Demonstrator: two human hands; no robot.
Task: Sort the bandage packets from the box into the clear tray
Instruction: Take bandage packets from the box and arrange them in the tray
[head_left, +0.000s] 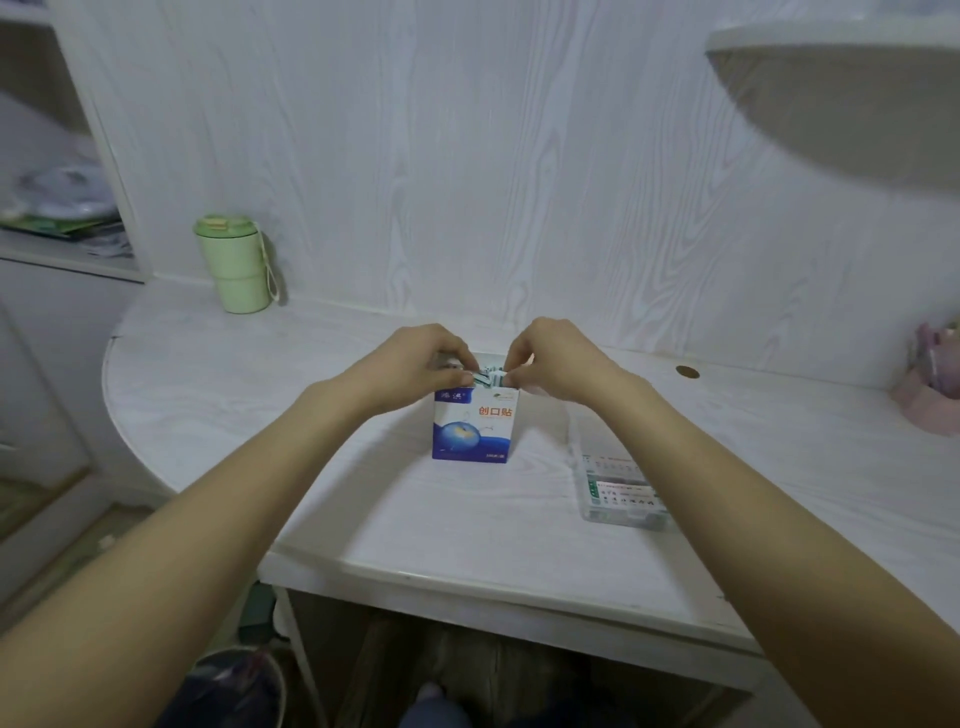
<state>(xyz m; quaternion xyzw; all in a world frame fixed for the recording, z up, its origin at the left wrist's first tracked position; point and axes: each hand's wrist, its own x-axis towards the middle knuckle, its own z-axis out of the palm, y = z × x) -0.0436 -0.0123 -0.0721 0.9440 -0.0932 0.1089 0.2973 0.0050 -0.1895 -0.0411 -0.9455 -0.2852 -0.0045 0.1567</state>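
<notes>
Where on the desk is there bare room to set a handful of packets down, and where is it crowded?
Free: the wide stretch of desk between the green cup and the box, and the front strip between the box and the desk edge. Crowded: the box top, where the left hand and right hand meet over the packets, and the clear tray on the right.
</notes>
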